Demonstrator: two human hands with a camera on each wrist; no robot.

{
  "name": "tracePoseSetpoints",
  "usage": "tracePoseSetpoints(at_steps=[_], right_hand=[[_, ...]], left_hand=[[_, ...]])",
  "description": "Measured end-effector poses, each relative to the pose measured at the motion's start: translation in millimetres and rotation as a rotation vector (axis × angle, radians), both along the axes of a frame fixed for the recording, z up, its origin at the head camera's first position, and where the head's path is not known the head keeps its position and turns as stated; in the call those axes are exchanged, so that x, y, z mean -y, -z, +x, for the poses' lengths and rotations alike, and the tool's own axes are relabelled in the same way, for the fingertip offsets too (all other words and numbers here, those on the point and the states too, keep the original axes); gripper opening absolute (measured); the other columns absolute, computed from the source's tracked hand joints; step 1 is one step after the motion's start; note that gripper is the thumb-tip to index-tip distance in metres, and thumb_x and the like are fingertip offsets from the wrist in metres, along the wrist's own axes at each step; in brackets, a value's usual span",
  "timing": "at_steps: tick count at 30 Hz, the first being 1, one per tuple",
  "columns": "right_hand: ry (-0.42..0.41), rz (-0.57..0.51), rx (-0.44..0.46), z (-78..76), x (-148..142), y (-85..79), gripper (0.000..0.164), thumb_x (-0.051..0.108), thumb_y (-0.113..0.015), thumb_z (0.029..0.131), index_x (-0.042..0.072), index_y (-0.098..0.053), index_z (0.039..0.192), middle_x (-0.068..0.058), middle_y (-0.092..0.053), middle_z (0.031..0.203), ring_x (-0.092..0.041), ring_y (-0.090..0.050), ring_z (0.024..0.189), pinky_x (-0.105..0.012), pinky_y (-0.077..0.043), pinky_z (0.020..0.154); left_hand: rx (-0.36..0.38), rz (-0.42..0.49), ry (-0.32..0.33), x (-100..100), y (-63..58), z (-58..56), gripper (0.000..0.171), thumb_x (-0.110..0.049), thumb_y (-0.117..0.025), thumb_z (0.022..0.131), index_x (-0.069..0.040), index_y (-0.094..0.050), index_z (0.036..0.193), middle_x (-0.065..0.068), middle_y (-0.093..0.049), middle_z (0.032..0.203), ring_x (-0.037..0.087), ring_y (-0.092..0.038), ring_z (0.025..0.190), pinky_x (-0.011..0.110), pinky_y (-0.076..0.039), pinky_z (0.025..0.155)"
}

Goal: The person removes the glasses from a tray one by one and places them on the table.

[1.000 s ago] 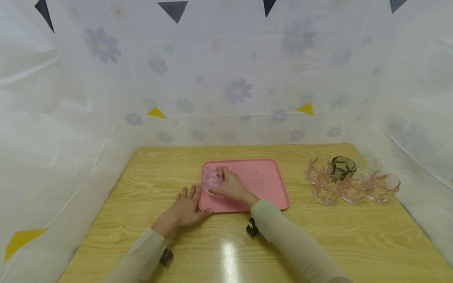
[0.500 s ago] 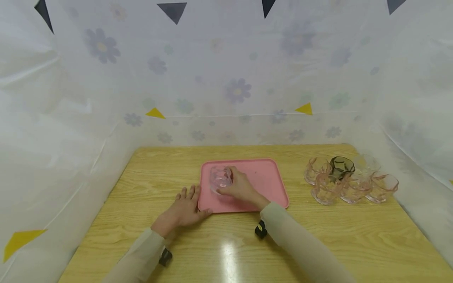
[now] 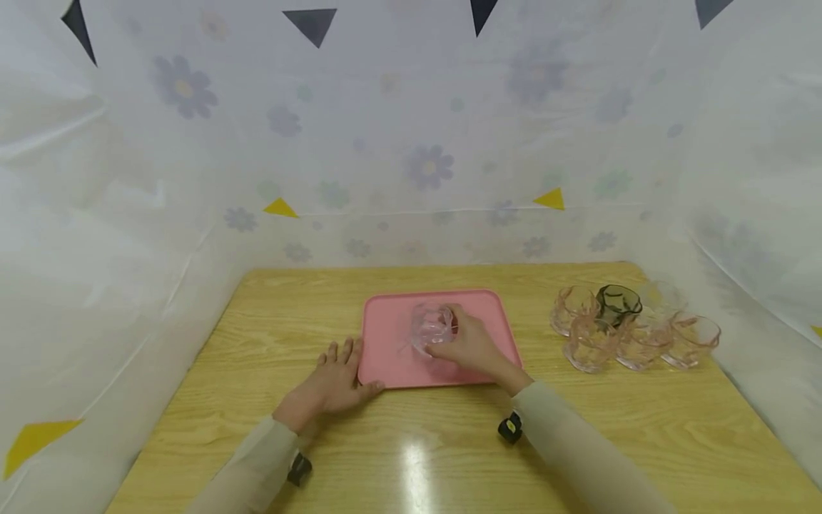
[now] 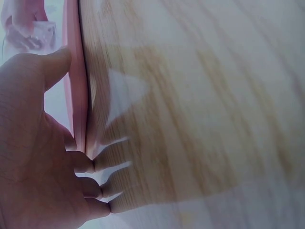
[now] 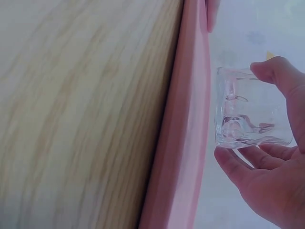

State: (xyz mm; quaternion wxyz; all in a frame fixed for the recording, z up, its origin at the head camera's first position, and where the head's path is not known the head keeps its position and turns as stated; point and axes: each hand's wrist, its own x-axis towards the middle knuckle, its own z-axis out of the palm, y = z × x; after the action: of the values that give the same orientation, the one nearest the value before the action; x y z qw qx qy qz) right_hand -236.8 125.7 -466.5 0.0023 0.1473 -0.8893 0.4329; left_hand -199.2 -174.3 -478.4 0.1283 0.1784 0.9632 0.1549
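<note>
In the head view a pink tray (image 3: 385,335) lies mid-table. My left hand (image 3: 330,382) rests flat at its front left corner, fingers spread on the wood and thumb against the tray's edge. The left wrist view shows that thumb (image 4: 58,67) touching the pink rim. Over the middle of the tray, my right hand (image 3: 472,346) grips a clear glass tumbler (image 3: 427,327) from its right side. In the right wrist view the tumbler (image 5: 250,105) sits between the thumb on one side and the curled fingers on the other, just beyond the tray's rim (image 5: 183,124).
At the table's right stand several faceted glass tumblers close together: pinkish ones (image 3: 589,346), a dark smoky one (image 3: 618,305) and a pale clear one (image 3: 663,296). Pale flower-print sheeting (image 3: 385,143) encloses the wooden table (image 3: 385,450) at the back and sides.
My right hand has moved the clear tumbler rightward, from the tray's left edge to about its middle. The left hand and the tray have stayed in place.
</note>
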Motion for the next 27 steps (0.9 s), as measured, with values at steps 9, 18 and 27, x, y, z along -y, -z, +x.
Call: tracePoseSetpoints(at_steps=[9,18,27], right_hand=[[0.014,0.001,-0.026,17.6,-37.4,-7.5,0.089,0.032,-0.090,0.083,-0.001,-0.046,0.153,-0.018,-0.068,0.128,-0.033,-0.067,0.114,-0.050,-0.059,0.096],[0.069,0.053,-0.049,40.7,-76.0,-1.1,0.084,0.036,-0.090,0.083,0.002,-0.050,0.148,-0.019,-0.070,0.127,-0.035,-0.069,0.114,-0.050,-0.061,0.092],[0.117,0.065,-0.026,67.3,-125.7,3.8,0.081,0.036,-0.088,0.087,0.001,-0.048,0.148,-0.021,-0.065,0.134,-0.047,-0.065,0.125,-0.061,-0.055,0.103]], left_hand=[[0.011,0.006,-0.004,-0.1,-0.6,0.2,0.106,-0.067,-0.052,0.102,0.005,-0.011,0.167,0.033,-0.014,0.171,0.060,-0.010,0.157,0.070,-0.015,0.129],[0.012,0.011,-0.002,-1.0,-2.7,2.1,0.105,-0.066,-0.053,0.102,0.006,-0.012,0.166,0.034,-0.015,0.171,0.061,-0.010,0.157,0.070,-0.015,0.128],[0.014,0.002,0.003,-1.9,-3.8,1.1,0.104,-0.065,-0.052,0.103,0.006,-0.011,0.166,0.034,-0.014,0.171,0.061,-0.010,0.157,0.070,-0.015,0.128]])
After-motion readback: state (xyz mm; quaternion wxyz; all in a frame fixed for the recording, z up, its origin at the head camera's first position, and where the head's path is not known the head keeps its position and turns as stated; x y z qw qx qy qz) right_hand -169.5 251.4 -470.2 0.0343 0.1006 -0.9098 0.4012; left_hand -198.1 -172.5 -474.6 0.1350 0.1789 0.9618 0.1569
